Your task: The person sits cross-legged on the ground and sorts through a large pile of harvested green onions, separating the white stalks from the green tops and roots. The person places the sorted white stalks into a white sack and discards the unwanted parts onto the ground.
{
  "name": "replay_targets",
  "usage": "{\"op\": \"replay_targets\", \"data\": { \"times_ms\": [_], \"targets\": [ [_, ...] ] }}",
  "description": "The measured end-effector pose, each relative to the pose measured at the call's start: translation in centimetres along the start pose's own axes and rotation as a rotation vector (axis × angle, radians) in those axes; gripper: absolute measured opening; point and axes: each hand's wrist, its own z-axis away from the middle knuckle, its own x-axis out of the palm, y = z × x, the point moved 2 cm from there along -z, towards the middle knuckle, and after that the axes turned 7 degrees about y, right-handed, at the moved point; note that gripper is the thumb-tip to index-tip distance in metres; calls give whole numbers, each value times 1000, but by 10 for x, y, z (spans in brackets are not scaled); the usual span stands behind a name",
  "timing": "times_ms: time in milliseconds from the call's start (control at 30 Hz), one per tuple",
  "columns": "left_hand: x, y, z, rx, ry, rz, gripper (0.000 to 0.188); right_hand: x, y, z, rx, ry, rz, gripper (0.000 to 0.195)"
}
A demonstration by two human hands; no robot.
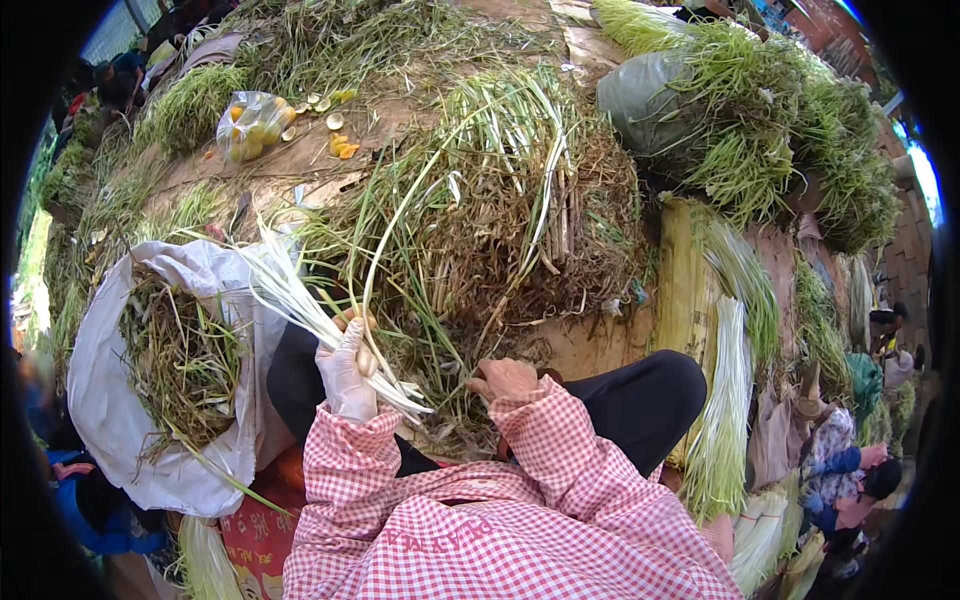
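Observation:
My left hand (351,375), in a pale thin glove with bare fingertips, grips a bunch of long white stalks (289,289). The stalks look like scallions or a similar allium; their pale lower ends stick out past the glove towards the right. One longer stalk (397,232) with a pale stem rises from the same hand and bends over the heap. Bare and with curled fingers, my right hand (506,381) is above loose green scraps between my knees. Thin leaves pass by its fingertips, but whether it pinches any is unclear. Before me lies a heap of unsorted stalks with brown roots (502,210).
At left, a white woven sack (169,472) holds withered leaves. A long bundle of cleaned white stalks (724,405) lies by my right knee, across yellow sacking (679,277). Beyond are a bag of orange fruit (253,127) and a large green pile (757,112). Other people sit around.

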Motion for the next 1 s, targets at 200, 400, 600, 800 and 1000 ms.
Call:
{"op": "replay_targets", "data": {
  "times_ms": [200,400,600,800,1000],
  "targets": [
    [-9,-36,6,26,-26,-148,27,-116,36,-19,36,923,-540,26],
    [15,-29,24,-80,-235,-145,18,-69,49,-59,260,480,-402,39],
    [63,-20,33,-67,-383,-245,18,-62,6,-6,-307,997,-674,14],
    [87,-42,40,16,-396,-275,23,-44,-20,39,-495,967,-490,15],
    [84,-47,36,-52,-370,-274,14,-21,-4,6,-294,317,-1407,46]
  ]
}}
